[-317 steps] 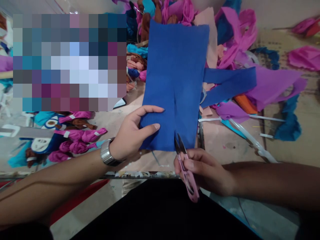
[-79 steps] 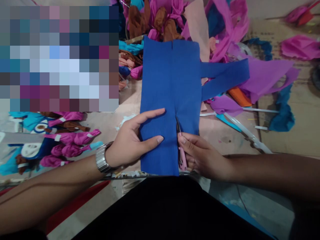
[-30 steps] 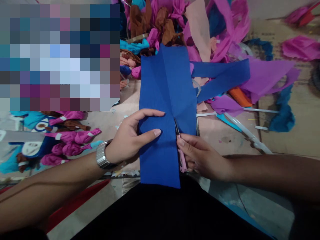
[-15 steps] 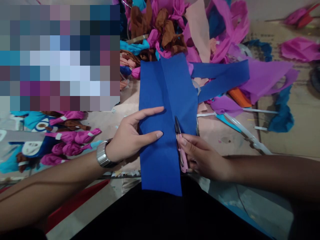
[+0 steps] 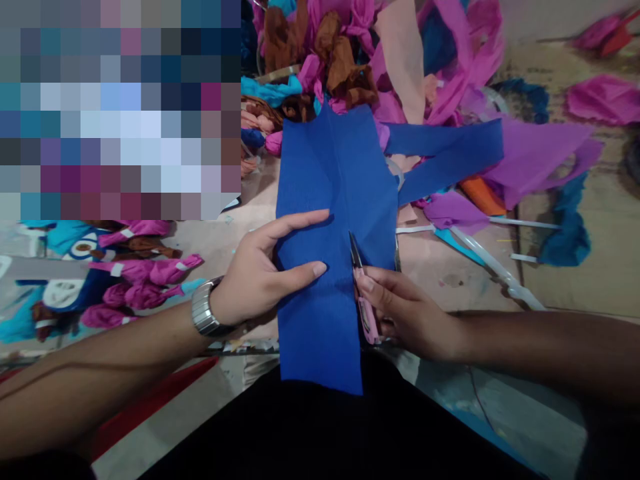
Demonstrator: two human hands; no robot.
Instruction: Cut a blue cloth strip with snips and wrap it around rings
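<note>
Splitting a blue crepe-like sheet (image 5: 317, 327) lengthwise is partway along: a cut runs up from its near end to the pink-handled thread snips (image 5: 368, 321), whose tips lie around the middle of the sheet. Below the blades, the left portion is a separate strip that hangs over the near edge of the table (image 5: 445, 273) towards the lap (image 5: 350, 440); the right portion's lower end is partly hidden by the right hand. Beyond the tips the two halves appear joined, with a crease running to the far edge, so that stretch looks uncut.

The left hand (image 5: 255, 273) is spread flat on the sheet's left side, index finger and thumb wide apart. The right hand (image 5: 400, 303) pinches the snips between thumb and fingers; whether the blades are parted is too small to tell.

The far edge is uneven and overlaps a heap of crumpled brown pieces (image 5: 345, 60) and magenta ones, which probably keeps it from lying flat. To the right, a narrow blue strip (image 5: 460, 143) makes a sideways V, meeting a purple sheet (image 5: 540, 157). A peach sheet (image 5: 403, 53) lies beyond, and tied magenta bundles (image 5: 159, 269) sit left, well apart from the blades.
</note>
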